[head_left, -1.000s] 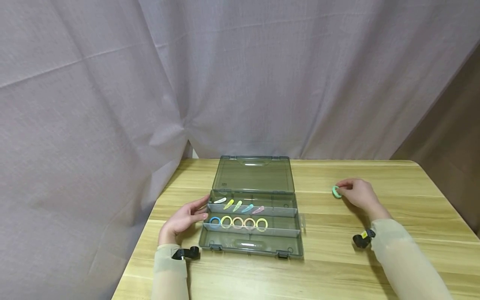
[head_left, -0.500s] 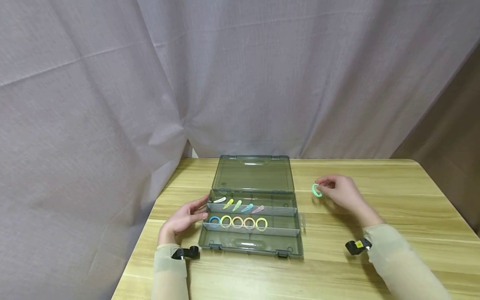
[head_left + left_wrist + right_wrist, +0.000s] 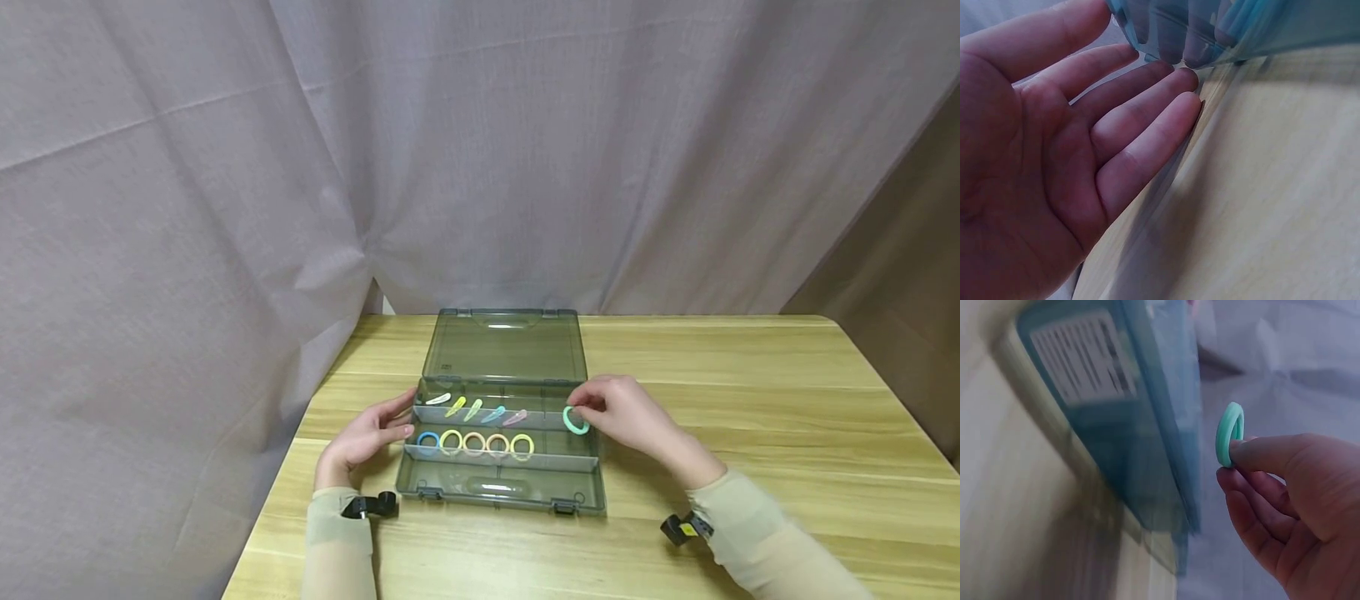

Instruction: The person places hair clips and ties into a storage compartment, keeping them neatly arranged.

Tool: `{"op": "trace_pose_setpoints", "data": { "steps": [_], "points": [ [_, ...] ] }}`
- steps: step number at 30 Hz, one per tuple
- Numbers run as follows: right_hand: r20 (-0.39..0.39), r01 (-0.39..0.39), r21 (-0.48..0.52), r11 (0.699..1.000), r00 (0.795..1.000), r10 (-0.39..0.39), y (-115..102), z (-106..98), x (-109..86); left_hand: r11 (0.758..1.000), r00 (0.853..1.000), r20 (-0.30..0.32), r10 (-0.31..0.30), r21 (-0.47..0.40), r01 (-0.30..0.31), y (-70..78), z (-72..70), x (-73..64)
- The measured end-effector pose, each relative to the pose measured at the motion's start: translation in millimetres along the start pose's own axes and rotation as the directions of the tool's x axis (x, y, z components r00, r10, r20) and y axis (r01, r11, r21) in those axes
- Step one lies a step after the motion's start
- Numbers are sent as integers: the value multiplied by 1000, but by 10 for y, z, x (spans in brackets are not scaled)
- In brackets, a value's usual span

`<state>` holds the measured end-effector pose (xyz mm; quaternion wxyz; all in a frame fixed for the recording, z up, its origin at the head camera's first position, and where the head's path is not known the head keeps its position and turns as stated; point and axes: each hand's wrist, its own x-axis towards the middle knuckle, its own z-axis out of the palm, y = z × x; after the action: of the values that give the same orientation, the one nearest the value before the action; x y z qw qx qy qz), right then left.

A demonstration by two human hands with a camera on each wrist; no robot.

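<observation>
My right hand (image 3: 626,417) pinches a mint-green hair tie (image 3: 1224,439) between thumb and fingertips. In the head view it hangs over the right end of the middle compartment of a see-through grey storage box (image 3: 517,490). The left hand (image 3: 365,442) touches the box's left side with its fingers extended; the left wrist view shows the fingertips against the wall. A row of hair ties lies in the middle compartment, from a blue hair tie (image 3: 429,433) to a yellow hair tie (image 3: 522,436). Several snap hair clips, including a pink clip (image 3: 516,418), lie in the back compartment.
The box's lid (image 3: 504,346) lies folded back behind it. Two dividers split the box into three long compartments. Wooden tabletop (image 3: 787,383) extends to the right, and a grey curtain (image 3: 487,167) hangs behind. A barcode label (image 3: 1084,357) shows on the box.
My right hand has carried the mint-green hair tie leftward from the right side of the table to above the box. The left hand stays at the box's left side.
</observation>
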<state>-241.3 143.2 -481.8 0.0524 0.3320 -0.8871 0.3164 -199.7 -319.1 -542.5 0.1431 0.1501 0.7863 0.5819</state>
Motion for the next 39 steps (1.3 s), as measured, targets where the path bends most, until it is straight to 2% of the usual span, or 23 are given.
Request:
{"op": "trace_pose_setpoints", "data": {
  "steps": [6,11,18,27,39],
  "points": [
    [49,131,-96,987,991,-126,-106,229,12,1000,1000,-2,9,1,-9,2,-2,0],
    [105,181,-126,975,980,-168,-165,369,34,1000,1000,-2,11,5,-11,3,-1,1],
    [123,194,-199,961,977,-172,-195,510,46,1000,1000,8,17,8,-17,-18,0,9],
    [121,168,-289,943,983,-138,-240,553,65,1000,1000,2,15,-12,-15,17,3,6],
    [130,195,-300,934,978,-162,-246,550,60,1000,1000,2,17,0,-17,21,5,2]
  ]
}}
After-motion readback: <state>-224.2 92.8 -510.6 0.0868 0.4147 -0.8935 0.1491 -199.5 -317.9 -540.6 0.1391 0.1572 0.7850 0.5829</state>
